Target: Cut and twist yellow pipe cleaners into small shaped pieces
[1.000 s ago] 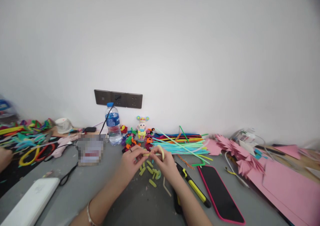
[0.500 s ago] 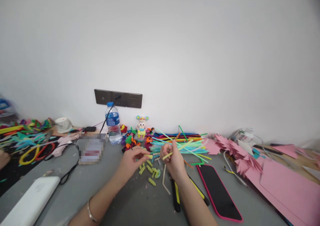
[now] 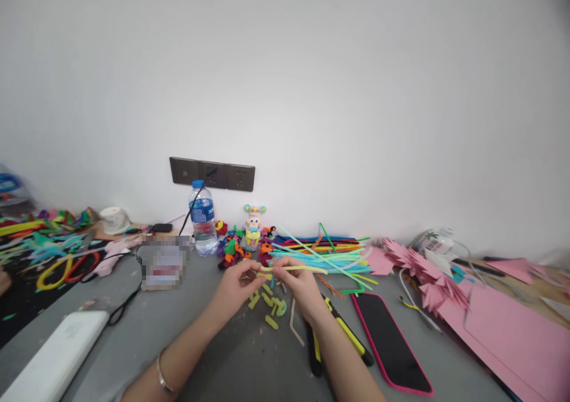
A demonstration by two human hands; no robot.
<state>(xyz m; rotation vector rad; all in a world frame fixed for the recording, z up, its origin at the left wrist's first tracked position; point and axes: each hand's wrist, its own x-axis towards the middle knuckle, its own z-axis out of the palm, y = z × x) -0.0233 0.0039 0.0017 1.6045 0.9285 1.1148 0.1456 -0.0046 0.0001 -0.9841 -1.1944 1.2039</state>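
Note:
A pale yellow pipe cleaner (image 3: 307,268) runs sideways between my two hands. My left hand (image 3: 240,279) pinches its left end between thumb and fingers. Close beside it, my right hand (image 3: 296,280) is closed on the same stem, whose free end sticks out to the right. On the table below lie several short yellow-green coiled pieces (image 3: 271,322) and a bent pale stem (image 3: 295,325). Yellow-and-black pliers (image 3: 347,331) lie partly under my right forearm. Behind my hands is a pile of blue, green and orange pipe cleaners (image 3: 329,259).
A water bottle (image 3: 203,224) and a small figurine (image 3: 252,227) stand by the wall. At right are a pink-cased phone (image 3: 392,342) and pink paper (image 3: 512,331); at left, a white power bank (image 3: 57,354) with a black cable (image 3: 122,310). Another person's hand (image 3: 4,280) shows far left.
My right hand has turned and moved left to meet my left hand. The yellow stem it holds now lies level between both hands.

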